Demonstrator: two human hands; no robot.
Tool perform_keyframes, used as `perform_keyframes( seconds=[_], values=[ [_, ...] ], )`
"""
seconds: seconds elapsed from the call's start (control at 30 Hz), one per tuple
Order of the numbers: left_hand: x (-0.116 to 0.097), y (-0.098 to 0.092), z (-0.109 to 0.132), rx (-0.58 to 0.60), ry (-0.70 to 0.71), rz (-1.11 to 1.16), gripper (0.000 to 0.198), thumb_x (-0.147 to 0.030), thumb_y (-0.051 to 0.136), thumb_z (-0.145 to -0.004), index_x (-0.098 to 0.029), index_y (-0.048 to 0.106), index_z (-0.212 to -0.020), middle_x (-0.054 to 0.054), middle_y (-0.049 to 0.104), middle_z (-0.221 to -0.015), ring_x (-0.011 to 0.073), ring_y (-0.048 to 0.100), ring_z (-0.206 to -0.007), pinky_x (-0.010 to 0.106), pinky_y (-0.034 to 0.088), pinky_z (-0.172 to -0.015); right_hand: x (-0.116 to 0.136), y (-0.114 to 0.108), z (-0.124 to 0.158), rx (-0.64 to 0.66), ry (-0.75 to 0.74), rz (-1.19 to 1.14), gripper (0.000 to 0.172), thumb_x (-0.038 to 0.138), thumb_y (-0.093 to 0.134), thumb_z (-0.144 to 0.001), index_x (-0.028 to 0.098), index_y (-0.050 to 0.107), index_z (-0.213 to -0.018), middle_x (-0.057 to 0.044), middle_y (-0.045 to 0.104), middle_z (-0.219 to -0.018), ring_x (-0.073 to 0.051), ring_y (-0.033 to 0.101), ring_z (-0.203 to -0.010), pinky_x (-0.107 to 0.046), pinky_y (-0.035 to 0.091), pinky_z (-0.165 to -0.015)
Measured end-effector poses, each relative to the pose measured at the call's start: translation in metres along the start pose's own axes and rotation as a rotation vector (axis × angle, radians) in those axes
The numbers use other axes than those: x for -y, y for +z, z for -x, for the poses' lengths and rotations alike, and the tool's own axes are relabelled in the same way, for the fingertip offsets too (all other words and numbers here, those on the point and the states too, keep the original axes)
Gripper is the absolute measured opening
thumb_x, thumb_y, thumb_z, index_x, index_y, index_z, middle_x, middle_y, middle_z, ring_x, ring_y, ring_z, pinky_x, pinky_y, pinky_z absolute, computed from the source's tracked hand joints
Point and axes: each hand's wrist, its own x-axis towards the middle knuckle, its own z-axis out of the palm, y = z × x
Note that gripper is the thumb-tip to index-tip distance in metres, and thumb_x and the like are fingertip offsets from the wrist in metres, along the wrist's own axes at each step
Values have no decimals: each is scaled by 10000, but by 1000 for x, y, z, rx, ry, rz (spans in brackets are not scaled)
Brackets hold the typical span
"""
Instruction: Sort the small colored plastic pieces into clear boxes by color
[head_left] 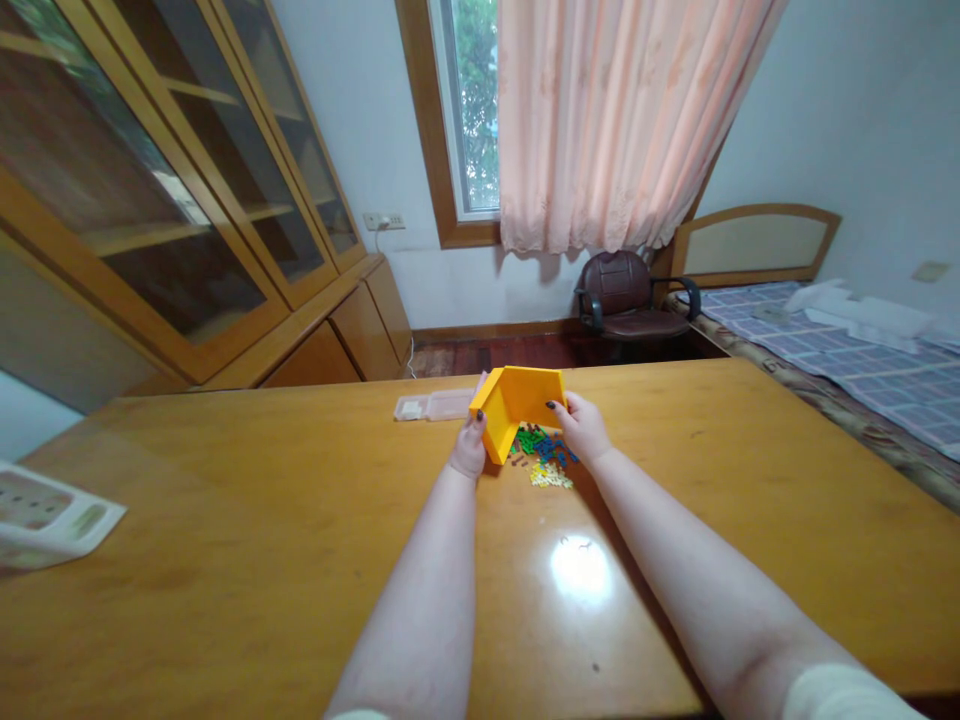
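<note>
Between my two hands is a yellow folding box (534, 393), its two panels spread apart at an angle above the table. My left hand (470, 447) grips its left side, thumb on the inner face. On the right panel, the thumb of my right hand (583, 425) presses the inside while the fingers are hidden behind it. Just below the box lie small loose pieces sorted by colour: green pieces (530, 438), blue pieces (553, 449), a few brown ones and pale yellow-white pieces (551, 476).
A clear plastic case (448, 405) lies behind my left hand on the wooden table (300, 540). A white slotted object (56, 515) stands at the left edge. Beyond the table are a brown office chair (626, 295), a bed (862, 350) and a glass-door cabinet (225, 200).
</note>
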Motion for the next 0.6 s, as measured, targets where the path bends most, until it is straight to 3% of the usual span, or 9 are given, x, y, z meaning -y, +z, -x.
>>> perform_keyframes(
  seconds=[0.1, 0.2, 0.33, 0.5, 0.6],
  values=[
    [-4, 2, -1, -10, 19, 102, 941, -654, 607, -674, -308, 192, -1444, 67, 346, -1462, 287, 374, -1304, 416, 365, -1055, 7, -3, 0, 123, -90, 63, 361, 434, 436, -880, 163, 654, -974, -84, 696, -920, -242, 636, -826, -338, 485, -726],
    [-9, 4, -3, -103, 47, 107, 1004, -671, 646, -618, -344, 174, -1441, 56, 341, -1466, 286, 387, -1296, 397, 381, -1044, 18, -2, 3, 277, -273, 90, 382, 427, 396, -905, 189, 619, -1104, -86, 667, -1072, -253, 613, -970, -375, 468, -840],
    [-6, 4, -5, -171, 77, 140, 1036, -689, 667, -570, -372, 184, -1429, 54, 332, -1470, 278, 399, -1287, 391, 396, -1029, 30, 7, 9, 408, -472, 100, 471, 412, 424, -896, 209, 456, -1320, -105, 506, -1335, -252, 470, -1217, -437, 374, -1003],
    [3, 3, -4, -164, 67, 165, 1081, -691, 671, -555, -349, 148, -1437, 94, 433, -1393, 285, 468, -1225, 413, 421, -996, 39, 19, 19, 432, -493, 227, 741, 432, 639, -758, 180, 347, -1390, -146, 373, -1430, -285, 361, -1301, -472, 336, -1046],
    [3, 7, -3, -158, 59, 129, 1118, -678, 690, -538, -350, 118, -1441, 91, 423, -1400, 284, 458, -1232, 398, 424, -992, 40, 24, 23, 356, -494, 304, 730, 346, 649, -751, 160, 342, -1387, -158, 415, -1397, -282, 402, -1269, -466, 356, -1039]
  ],
)
